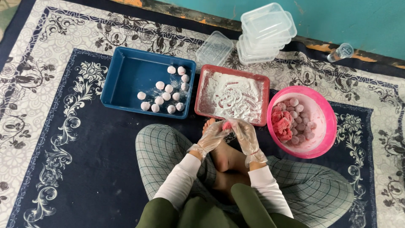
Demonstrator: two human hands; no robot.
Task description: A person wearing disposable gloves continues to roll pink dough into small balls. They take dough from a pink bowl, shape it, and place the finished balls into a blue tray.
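Seen from above, a person sits cross-legged on a patterned rug (63, 139), both hands in thin clear gloves, bare feet showing beneath them. The left hand (213, 137) and right hand (244, 135) meet in front of the knees, fingers curled round a small pink dough piece (227, 125) pinched between the fingertips of both. Each hand is partly closed on it, not clenched.

Just beyond the hands lies a red tray (202, 90) spread with white flour marked by finger swirls. To its left, touching or nearly touching it, sits a blue tray (126, 80) holding a cluster of flour-dusted balls (166, 96) gathered at its right side. To the right of the red tray, near the person's right knee, stands a round pink bowl (327, 126); inside it are a lump of pink dough (281, 124) and a heap of small pale pink balls (299, 120) beside it.

Farther off, against a teal wall (358, 21), is a stack of clear plastic boxes (265, 31), with a single clear box (214, 48) just left of the stack. A small clear bottle (341, 52) lies on its side to the right, well apart from the stack.
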